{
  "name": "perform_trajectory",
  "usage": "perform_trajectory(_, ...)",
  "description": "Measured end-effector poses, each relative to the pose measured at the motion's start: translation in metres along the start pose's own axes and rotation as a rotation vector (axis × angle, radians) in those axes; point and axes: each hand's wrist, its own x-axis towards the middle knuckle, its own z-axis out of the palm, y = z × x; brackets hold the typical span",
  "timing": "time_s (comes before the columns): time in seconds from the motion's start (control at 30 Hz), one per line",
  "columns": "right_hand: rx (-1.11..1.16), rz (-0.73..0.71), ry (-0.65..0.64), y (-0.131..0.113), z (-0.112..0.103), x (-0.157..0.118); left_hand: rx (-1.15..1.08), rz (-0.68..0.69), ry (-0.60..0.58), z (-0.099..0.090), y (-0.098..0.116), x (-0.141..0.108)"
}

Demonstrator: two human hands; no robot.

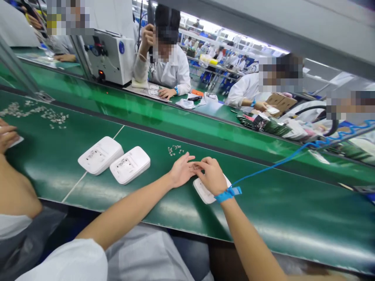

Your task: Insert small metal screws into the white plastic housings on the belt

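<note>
My left hand point(182, 171) is turned palm up, its fingers stretched out toward my right hand. The right hand point(213, 176) has thumb and fingertips pinched together over the left fingers; whatever lies between them is too small to make out. A blue wrist strap point(228, 194) with a coiled cord circles my right wrist. Beneath that hand a white plastic housing point(204, 194) lies on the green work surface point(263, 218), partly covered by the hand. Just beyond my left hand is a small scatter of tiny clear pieces point(175, 150).
Two more white housings point(101, 155) point(130, 165) lie side by side to the left. A larger heap of small pieces point(54, 116) is spread at the far left, near another person's hand point(6, 136). A green raised barrier point(164, 113) runs behind, with co-workers beyond.
</note>
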Motion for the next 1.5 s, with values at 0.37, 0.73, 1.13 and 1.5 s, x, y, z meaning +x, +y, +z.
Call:
perform_trajectory(0.37,0.074,0.007,0.215,0.011,0.008,0.000,0.153,0.060,0.045,-0.004,-0.006,0.009)
perform_trajectory(0.73,0.089,-0.085,0.176,0.000,-0.018,-0.014,0.873,0.470,0.029,-0.011,-0.007,0.012)
perform_trajectory(1.13,0.268,0.167,0.210,0.000,-0.024,-0.025,1.272,0.775,-0.100,-0.006,-0.004,0.002)
perform_trajectory(1.5,0.531,0.562,0.219,0.026,-0.018,-0.020,1.365,0.856,-0.049,-0.012,-0.003,0.005)
